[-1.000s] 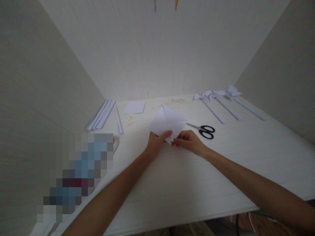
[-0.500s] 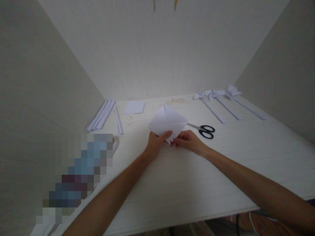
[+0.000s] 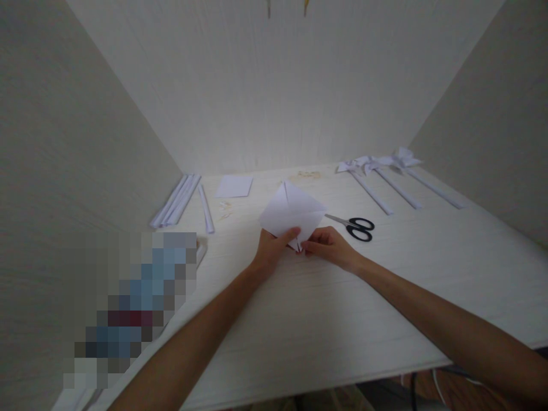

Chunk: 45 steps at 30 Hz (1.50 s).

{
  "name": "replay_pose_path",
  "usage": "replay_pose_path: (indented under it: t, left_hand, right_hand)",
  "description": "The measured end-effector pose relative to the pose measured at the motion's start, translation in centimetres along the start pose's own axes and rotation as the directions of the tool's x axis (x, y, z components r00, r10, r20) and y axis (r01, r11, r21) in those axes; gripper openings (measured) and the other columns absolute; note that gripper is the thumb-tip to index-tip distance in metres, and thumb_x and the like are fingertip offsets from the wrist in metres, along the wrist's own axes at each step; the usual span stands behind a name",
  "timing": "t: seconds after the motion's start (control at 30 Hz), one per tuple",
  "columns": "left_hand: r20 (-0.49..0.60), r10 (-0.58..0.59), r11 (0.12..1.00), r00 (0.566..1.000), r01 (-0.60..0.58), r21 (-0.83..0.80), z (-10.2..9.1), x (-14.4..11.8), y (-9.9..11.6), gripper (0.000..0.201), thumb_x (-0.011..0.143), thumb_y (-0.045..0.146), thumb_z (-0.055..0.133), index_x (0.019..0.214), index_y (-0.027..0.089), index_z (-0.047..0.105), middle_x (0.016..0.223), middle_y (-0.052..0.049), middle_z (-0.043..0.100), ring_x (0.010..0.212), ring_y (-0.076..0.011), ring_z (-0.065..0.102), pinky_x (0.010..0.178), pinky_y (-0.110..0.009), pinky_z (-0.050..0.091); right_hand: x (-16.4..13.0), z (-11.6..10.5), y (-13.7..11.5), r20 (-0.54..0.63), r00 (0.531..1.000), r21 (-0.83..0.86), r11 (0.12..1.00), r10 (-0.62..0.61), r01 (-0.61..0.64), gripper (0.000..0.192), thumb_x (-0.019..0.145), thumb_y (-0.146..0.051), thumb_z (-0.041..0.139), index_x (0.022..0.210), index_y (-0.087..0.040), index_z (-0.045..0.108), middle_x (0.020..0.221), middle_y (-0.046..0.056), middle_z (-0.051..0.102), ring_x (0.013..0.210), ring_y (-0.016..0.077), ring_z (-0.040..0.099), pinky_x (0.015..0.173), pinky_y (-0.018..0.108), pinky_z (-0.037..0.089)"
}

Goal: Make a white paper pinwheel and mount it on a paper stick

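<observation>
A square sheet of white paper, turned cornerwise with crease lines across it, is held above the middle of the table. My left hand grips its lower left side, thumb on top and fingers underneath. At the lower right edge, my right hand pinches the paper close to its near corner, where a slit runs inward. Just beyond my right hand lie scissors with black handles, blades pointing left toward the sheet.
Rolled paper sticks lie at the back left, near a single stick and a white paper square. Three paper pinwheels on sticks rest at the back right. A blurred-out object sits along the left wall.
The near corner of the paper has shifted slightly under my right fingers, and the slit there shows more clearly. My left hand keeps its hold.
</observation>
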<state>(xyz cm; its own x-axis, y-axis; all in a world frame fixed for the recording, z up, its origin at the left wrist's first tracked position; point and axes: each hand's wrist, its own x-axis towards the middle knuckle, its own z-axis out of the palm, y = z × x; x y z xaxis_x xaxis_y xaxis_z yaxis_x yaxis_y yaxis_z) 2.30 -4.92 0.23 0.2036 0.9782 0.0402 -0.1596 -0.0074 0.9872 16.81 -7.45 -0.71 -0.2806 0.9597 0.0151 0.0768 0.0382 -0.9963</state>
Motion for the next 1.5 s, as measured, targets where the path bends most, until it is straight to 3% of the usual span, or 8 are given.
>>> replay_pose_path:
  t: [0.1,0.23,0.33,0.63,1.13,1.37,1.5]
  left_hand:
    - [-0.009,0.028,0.997,1.000,-0.028,0.067,0.0,-0.1,0.1,0.018,0.058,0.027,0.067,0.066,0.011,0.060,0.062,-0.002,0.062,0.057,-0.0130,0.057,0.055,-0.025,0.048]
    - [-0.036,0.064,0.993,0.997,-0.060,0.098,0.1,-0.1,0.1,0.029,0.057,0.025,0.068,0.082,0.012,0.062,0.081,-0.005,0.066,0.072,-0.0151,0.059,0.067,-0.026,0.049]
    - [-0.040,0.071,0.990,0.997,-0.066,0.124,0.1,-0.1,0.1,0.029,0.058,0.025,0.067,0.084,0.012,0.061,0.084,-0.006,0.066,0.075,-0.0151,0.059,0.069,-0.026,0.048]
    - [-0.062,0.006,0.993,0.998,0.001,0.114,0.2,-0.1,0.4,0.014,0.061,0.026,0.064,0.063,0.013,0.058,0.057,0.000,0.060,0.049,-0.0111,0.054,0.047,-0.022,0.046]
    - [-0.012,0.026,0.989,1.000,-0.024,0.148,0.2,-0.1,0.5,0.015,0.061,0.028,0.062,0.066,0.014,0.059,0.060,-0.001,0.060,0.053,-0.0121,0.055,0.049,-0.024,0.047]
    - [-0.110,0.022,0.993,0.994,-0.009,0.115,0.2,-0.1,0.6,0.014,0.059,0.025,0.065,0.064,0.013,0.058,0.059,0.000,0.060,0.052,-0.0113,0.054,0.047,-0.022,0.045]
    - [-0.098,-0.019,0.995,0.995,0.028,0.096,0.2,0.1,0.3,0.017,0.060,0.027,0.065,0.067,0.012,0.059,0.060,-0.001,0.061,0.052,-0.0122,0.055,0.046,-0.023,0.046]
  right_hand:
    - [-0.1,0.2,-0.1,-0.011,1.000,-0.043,0.999,0.001,-0.002,0.022,0.065,-0.035,0.061,0.063,-0.013,0.064,0.059,0.003,0.062,0.054,0.0115,0.054,0.054,0.025,0.041]
    - [-0.2,0.4,0.2,-0.048,0.999,-0.120,0.993,0.004,-0.010,0.021,0.060,-0.034,0.065,0.065,-0.014,0.064,0.061,0.004,0.063,0.057,0.0145,0.056,0.052,0.026,0.042]
    - [-0.1,0.3,0.6,-0.117,0.993,-0.156,0.988,-0.017,-0.002,0.022,0.059,-0.034,0.067,0.067,-0.014,0.064,0.063,0.004,0.064,0.059,0.0159,0.057,0.050,0.026,0.042]
    - [0.1,0.1,1.0,-0.140,0.983,-0.173,0.981,-0.117,0.092,0.018,0.064,-0.034,0.063,0.064,-0.016,0.059,0.064,0.002,0.061,0.056,0.0120,0.055,0.050,0.023,0.041]
    - [-0.4,0.7,0.3,-0.252,0.956,-0.166,0.980,-0.147,0.107,0.024,0.061,-0.037,0.065,0.056,-0.017,0.053,0.048,-0.003,0.050,0.045,0.0087,0.043,0.043,0.022,0.032]
    - [-0.4,0.7,-0.2,-0.166,0.983,-0.241,0.970,-0.076,0.034,0.021,0.058,-0.033,0.068,0.064,-0.015,0.059,0.045,-0.005,0.046,0.041,0.0064,0.036,0.039,0.020,0.025]
    - [-0.5,0.6,-0.5,-0.127,0.988,-0.259,0.965,-0.087,0.052,0.021,0.063,-0.035,0.062,0.066,-0.015,0.059,0.047,-0.004,0.046,0.042,0.0068,0.037,0.040,0.020,0.026]
